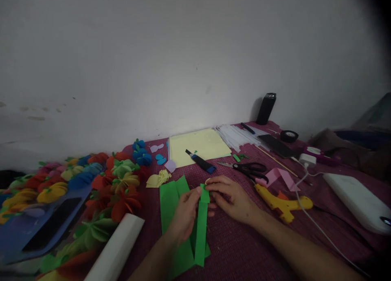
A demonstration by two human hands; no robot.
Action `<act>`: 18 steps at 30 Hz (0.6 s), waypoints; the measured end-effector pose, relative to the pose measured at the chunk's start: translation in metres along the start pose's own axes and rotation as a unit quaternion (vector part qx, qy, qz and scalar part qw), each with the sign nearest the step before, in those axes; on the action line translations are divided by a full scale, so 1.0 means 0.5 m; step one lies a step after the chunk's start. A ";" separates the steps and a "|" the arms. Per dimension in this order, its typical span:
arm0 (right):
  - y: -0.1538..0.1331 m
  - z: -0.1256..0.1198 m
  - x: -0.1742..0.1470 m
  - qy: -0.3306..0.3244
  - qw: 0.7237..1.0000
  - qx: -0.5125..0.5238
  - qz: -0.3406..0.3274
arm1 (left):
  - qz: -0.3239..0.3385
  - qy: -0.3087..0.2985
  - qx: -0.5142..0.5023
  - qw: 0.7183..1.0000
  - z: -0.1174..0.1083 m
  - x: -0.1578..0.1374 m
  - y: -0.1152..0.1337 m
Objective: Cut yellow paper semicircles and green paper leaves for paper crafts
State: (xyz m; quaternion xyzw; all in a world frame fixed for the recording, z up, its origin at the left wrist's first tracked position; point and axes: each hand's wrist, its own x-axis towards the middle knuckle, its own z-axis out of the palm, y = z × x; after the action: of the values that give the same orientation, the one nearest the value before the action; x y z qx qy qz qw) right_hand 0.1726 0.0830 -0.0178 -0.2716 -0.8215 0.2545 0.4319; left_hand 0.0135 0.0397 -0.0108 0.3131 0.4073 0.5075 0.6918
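Note:
A long green paper strip (200, 232) with its top end folded over is pinched between the thumb and fingers of my left hand (186, 216). At that folded end, my right hand (230, 197) has its thumb and fingertips closed on the strip's edge. Beneath my left hand lie larger green paper sheets (168, 203) with fold lines. Just beyond the hands are a pale yellow fringed paper piece (158, 179), a utility knife (200, 162) and black-handled scissors (244, 167).
Colourful paper flowers (122, 183) crowd the left, beside a white paper roll (117, 248). Pale yellow sheets (200, 144) lie by the wall. To the right are a yellow glue gun (282, 201), a white power bank (356, 201), cables, a phone (276, 145) and a black bottle (266, 109).

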 end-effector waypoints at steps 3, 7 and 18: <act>-0.005 -0.001 0.002 0.002 0.997 0.040 0.066 | 0.009 0.008 0.046 0.999 0.000 0.005 -0.006; 0.001 0.003 0.006 0.019 0.967 0.141 0.211 | 0.009 -0.005 0.097 0.995 0.001 0.003 -0.013; 0.002 0.009 0.009 0.000 0.933 0.272 0.236 | 0.143 0.038 0.259 0.955 0.001 0.010 -0.013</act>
State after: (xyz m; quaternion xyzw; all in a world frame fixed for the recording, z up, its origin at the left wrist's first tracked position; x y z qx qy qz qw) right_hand 0.1667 0.0860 -0.0183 -0.3302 -0.6330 0.5626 0.4167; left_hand 0.0174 0.0426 -0.0173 0.5170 0.5013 0.4897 0.4916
